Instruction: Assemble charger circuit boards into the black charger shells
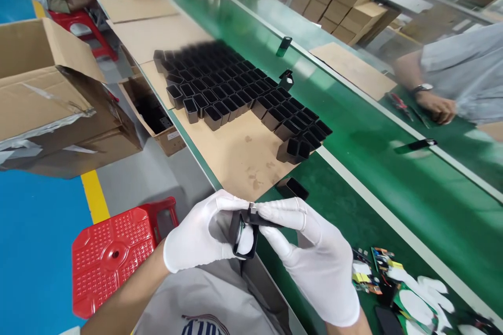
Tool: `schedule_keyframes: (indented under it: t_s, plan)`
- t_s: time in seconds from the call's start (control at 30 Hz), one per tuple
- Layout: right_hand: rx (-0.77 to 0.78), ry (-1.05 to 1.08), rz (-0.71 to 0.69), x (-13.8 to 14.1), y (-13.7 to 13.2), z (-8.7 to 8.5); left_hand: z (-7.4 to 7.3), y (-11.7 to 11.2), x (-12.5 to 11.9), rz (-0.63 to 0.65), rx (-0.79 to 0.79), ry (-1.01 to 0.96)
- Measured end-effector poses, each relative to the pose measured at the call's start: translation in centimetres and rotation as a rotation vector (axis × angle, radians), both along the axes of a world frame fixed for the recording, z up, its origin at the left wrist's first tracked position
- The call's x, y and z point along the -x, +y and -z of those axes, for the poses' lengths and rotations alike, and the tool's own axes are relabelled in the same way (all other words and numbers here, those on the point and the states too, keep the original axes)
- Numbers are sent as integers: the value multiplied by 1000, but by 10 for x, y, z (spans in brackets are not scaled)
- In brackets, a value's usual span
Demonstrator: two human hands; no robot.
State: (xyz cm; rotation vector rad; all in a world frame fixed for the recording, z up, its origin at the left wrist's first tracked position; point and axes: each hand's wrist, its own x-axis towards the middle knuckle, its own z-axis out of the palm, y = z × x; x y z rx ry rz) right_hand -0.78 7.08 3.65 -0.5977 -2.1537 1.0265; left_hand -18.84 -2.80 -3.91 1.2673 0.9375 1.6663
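My left hand [194, 233], in a white glove, is closed around a black rectangular plastic housing [237, 225] held close to my body. A white rounded piece [246, 241] shows inside its open end. My right hand [320, 256], gloved too, pinches a flat black part [269, 218] with a small metal tip against the housing's upper edge. My fingers hide where the two parts meet. Just beyond my hands, a single black housing [293, 188] lies on the green bench.
Rows of open black housings [231, 84] stand on cardboard [239, 152]. Circuit boards [367, 275] and white pieces [432, 293] lie at right. A green conveyor [365, 141] carries spaced black units. A co-worker's hand [436, 107] rests across it. A red stool [113, 256] and cartons stand left.
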Motion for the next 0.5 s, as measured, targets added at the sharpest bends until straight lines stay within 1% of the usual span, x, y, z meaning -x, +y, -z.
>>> schedule_keyframes:
  t_s: [0.07, 0.17, 0.27, 0.33, 0.4, 0.5]
  plan:
    - [-1, 10, 39, -1, -6, 4, 0, 2, -1, -30, -38, -1]
    - [7, 16, 75, -3, -9, 8, -3, 5, -2, -28, -53, 23]
    - [-15, 33, 81, -7, -8, 11, -6, 6, -5, 34, -48, -38]
    - [-42, 51, 82, -10, -7, 12, -6, 6, -7, 65, -34, -56]
    - [-63, 52, 87, -12, -6, 12, -3, 6, -7, 30, 1, 36]
    - [-84, 27, 87, -15, -6, 12, 1, 7, -4, -67, 43, 241]
